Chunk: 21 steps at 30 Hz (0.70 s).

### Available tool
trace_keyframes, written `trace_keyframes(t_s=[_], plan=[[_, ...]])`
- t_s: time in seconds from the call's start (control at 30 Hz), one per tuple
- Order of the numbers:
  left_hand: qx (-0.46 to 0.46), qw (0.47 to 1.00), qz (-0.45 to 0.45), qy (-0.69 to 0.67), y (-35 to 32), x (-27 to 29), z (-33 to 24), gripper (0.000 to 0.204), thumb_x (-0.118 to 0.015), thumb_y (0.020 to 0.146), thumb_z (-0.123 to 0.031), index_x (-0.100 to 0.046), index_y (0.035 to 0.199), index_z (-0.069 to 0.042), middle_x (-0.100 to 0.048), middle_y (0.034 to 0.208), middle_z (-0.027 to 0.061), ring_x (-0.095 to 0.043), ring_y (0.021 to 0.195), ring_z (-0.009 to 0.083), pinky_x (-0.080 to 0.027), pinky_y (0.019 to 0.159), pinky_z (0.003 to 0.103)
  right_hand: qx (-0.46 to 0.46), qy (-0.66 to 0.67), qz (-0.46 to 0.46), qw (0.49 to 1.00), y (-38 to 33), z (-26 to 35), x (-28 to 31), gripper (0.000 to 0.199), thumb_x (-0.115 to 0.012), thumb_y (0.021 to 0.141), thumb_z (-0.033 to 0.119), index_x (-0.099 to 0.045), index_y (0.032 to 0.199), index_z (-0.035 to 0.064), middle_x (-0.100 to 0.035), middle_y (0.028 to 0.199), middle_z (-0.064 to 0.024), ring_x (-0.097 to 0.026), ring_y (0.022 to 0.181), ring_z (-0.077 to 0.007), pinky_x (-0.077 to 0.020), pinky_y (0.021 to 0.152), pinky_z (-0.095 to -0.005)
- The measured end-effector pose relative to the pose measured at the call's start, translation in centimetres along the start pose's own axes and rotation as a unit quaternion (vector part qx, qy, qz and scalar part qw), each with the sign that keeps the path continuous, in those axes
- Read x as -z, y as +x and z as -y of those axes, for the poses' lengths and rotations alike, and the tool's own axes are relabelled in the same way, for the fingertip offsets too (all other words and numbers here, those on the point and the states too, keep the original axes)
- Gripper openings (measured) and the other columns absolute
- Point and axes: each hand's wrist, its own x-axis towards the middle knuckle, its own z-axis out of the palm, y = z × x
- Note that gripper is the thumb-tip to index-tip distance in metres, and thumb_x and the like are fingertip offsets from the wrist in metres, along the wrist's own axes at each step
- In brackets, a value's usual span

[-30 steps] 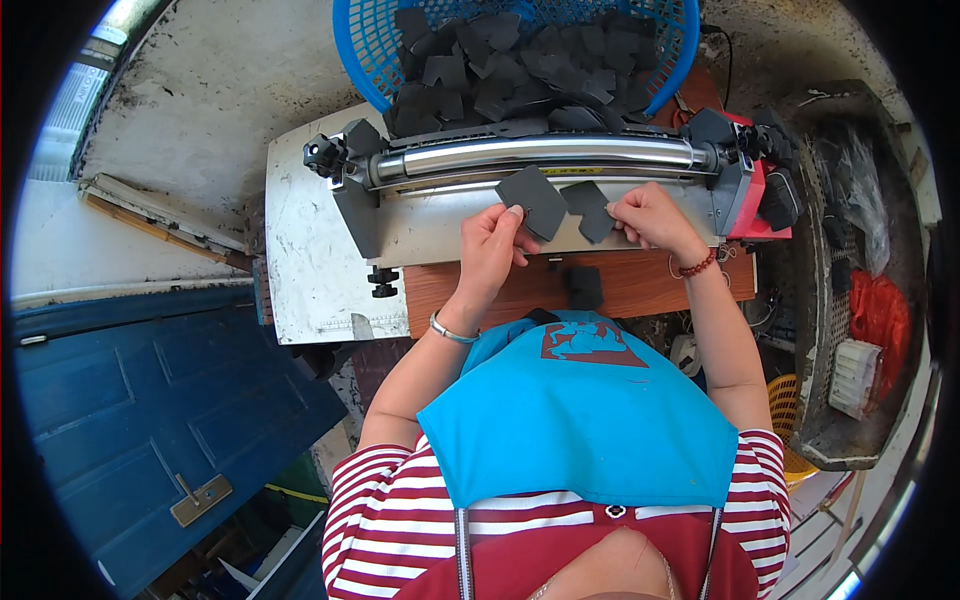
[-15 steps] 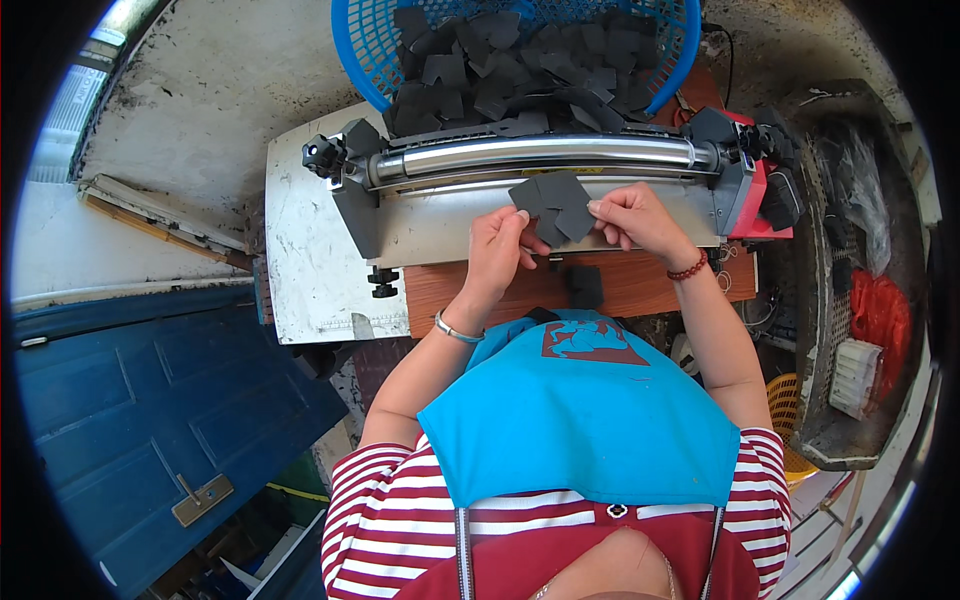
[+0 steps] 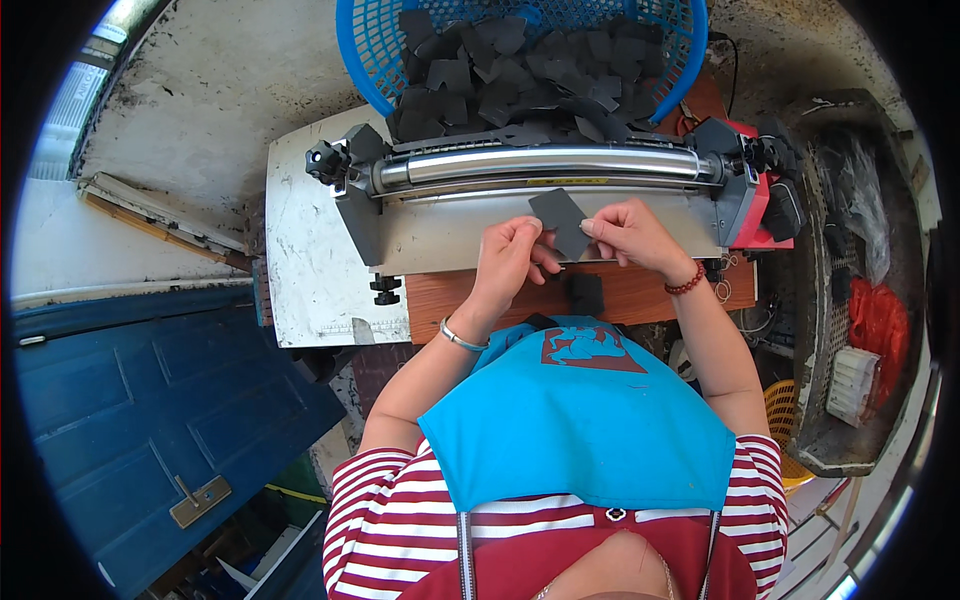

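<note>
Holding a dark grey angular sheet piece (image 3: 562, 220) in both hands, above the near part of a flat metal plate (image 3: 440, 235) and short of a polished metal roller (image 3: 550, 163). Pinched at the right edge by the right hand (image 3: 640, 240), with thumb and fingers almost closed and only the thin sheet between. Gripped at the left edge by the left hand (image 3: 508, 258), likewise nearly closed at thumb and forefinger, with the other fingers curled loosely below. Impossible to tell whether a second sheet is hidden behind the first. Probably held by opposite edges to leave the broad face uncovered and to keep the thin sheet from flopping; likely raised off the plate to give the fingertips room underneath.

Lying on the brown wooden table (image 3: 665, 295), between plate and body: another dark grey piece (image 3: 585, 293), perhaps a small stack, apparently placed there for a short reach. Heaped beyond the roller: many similar dark sheets (image 3: 510, 85), presumably contained by the tall wall of a blue plastic basket (image 3: 358, 50). Mounted beside the roller's left end: a black knob (image 3: 325, 160), likely set outboard to stay clear of the plate. Worn in front: a bright blue apron (image 3: 590, 430), presumably to shield the striped shirt (image 3: 385, 500) beneath.
</note>
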Motion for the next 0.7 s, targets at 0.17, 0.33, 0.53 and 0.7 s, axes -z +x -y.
trace_keyframes(t_s=[0.17,0.33,0.53,0.7], plan=[[0.003,0.996,0.046,0.074,-0.7,0.9,-1.4,0.027,-0.05,0.094,-0.015,-0.066,0.108,0.0,-0.067,0.087,0.0076,-0.064,0.065,0.0102,-0.047,0.051,0.019,-0.096,-0.104,-0.055,0.988,0.8,0.9,1.2,0.037,-0.06,0.092,0.03,-0.063,0.069,0.0018,-0.057,0.053,-0.002,-0.051,0.042,-0.0065,-0.0377,0.039,-0.0206],[-0.12,0.972,0.049,0.194,0.1,2.2,-6.3,0.023,-0.055,0.091,-0.013,-0.067,0.107,-0.001,-0.068,0.086,0.005,-0.063,0.068,0.0074,-0.046,0.053,0.02,-0.013,-0.152,-0.181,0.972,0.9,2.7,0.6,0.037,-0.06,0.091,0.029,-0.064,0.069,-0.0007,-0.06,0.053,-0.0032,-0.054,0.044,-0.0076,-0.0412,0.043,-0.0253],[-0.247,0.702,-0.007,0.668,8.8,2.3,-13.6,0.047,-0.063,0.081,-0.032,-0.061,0.119,-0.006,-0.069,0.096,0.0106,-0.066,0.079,0.0266,-0.051,0.071,0.036,0.149,-0.238,-0.279,0.918,2.6,7.0,6.2,0.027,-0.067,0.086,0.024,-0.065,0.072,0.0004,-0.061,0.056,-0.0053,-0.057,0.053,-0.0122,-0.0433,0.052,-0.0271],[0.021,0.744,0.132,0.655,18.6,3.9,-12.1,0.085,-0.065,0.073,-0.049,-0.037,0.142,-0.007,-0.063,0.117,0.0202,-0.063,0.101,0.0314,-0.05,0.085,0.037,0.128,-0.407,-0.185,0.885,10.0,5.4,10.8,0.063,-0.075,0.075,0.036,-0.055,0.123,0.0004,-0.062,0.111,-0.0216,-0.061,0.102,-0.0303,-0.0483,0.087,-0.0362]])
